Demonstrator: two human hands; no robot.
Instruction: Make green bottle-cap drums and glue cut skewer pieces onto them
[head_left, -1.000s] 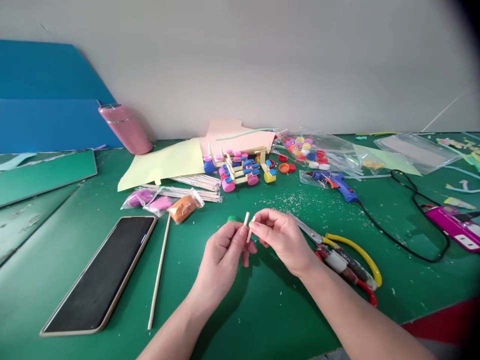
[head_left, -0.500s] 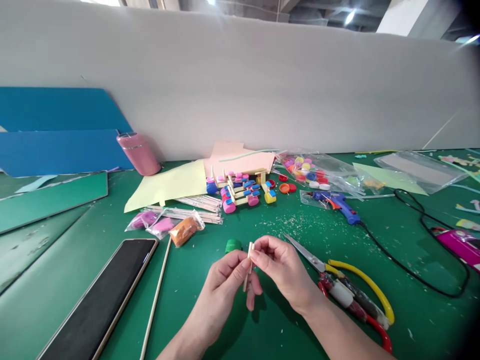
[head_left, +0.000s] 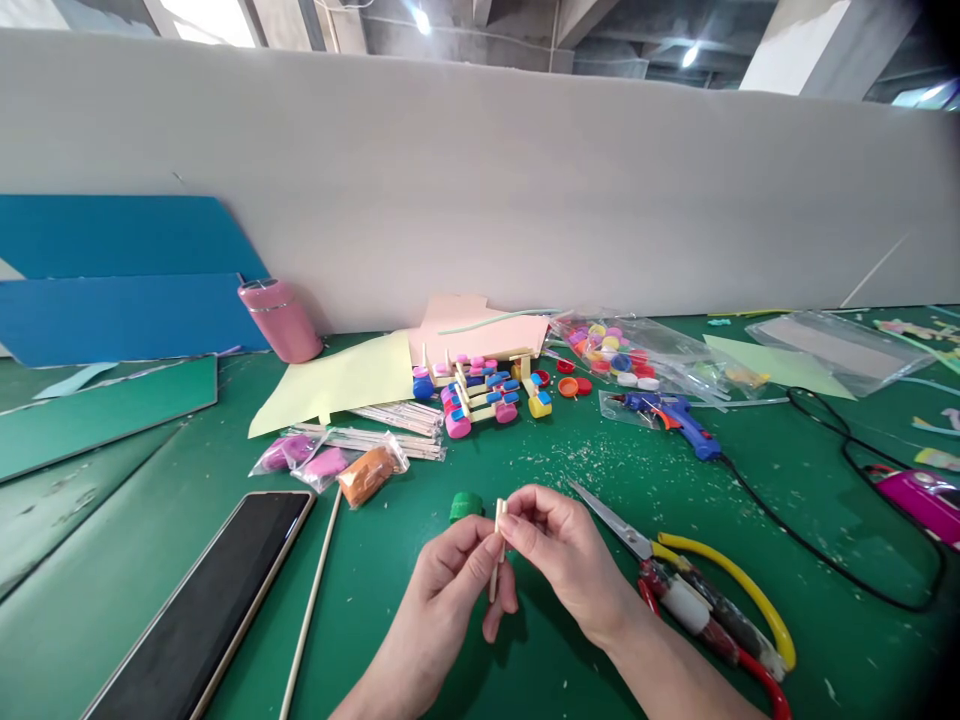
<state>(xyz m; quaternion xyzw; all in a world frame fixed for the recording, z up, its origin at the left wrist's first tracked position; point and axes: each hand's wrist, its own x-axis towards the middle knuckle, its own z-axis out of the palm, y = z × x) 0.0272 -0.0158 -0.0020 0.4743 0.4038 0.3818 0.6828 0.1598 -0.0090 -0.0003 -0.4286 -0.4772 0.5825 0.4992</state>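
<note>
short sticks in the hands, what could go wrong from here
The short sticks are lightly pinched by the left hand and right hand, so they might slip or twist.
The scissors lie close beside the right hand, so a sideways move could brush the blade.
The green cap sits just beyond the left hand and could get bumped.

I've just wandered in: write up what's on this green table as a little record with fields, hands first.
Left hand: thumb and finger pinching at two short pale sticks
Right hand: pinching at the same sticks, held side by side
Just beyond the left hand: green cap
Left side: phone, screen dark; long thin stick
Right side: scissors with red and yellow handles; blue glue gun
Farther back: pink tumbler; clear bag of colourful caps
Surface: green table, scattered with pale crumbs
</note>
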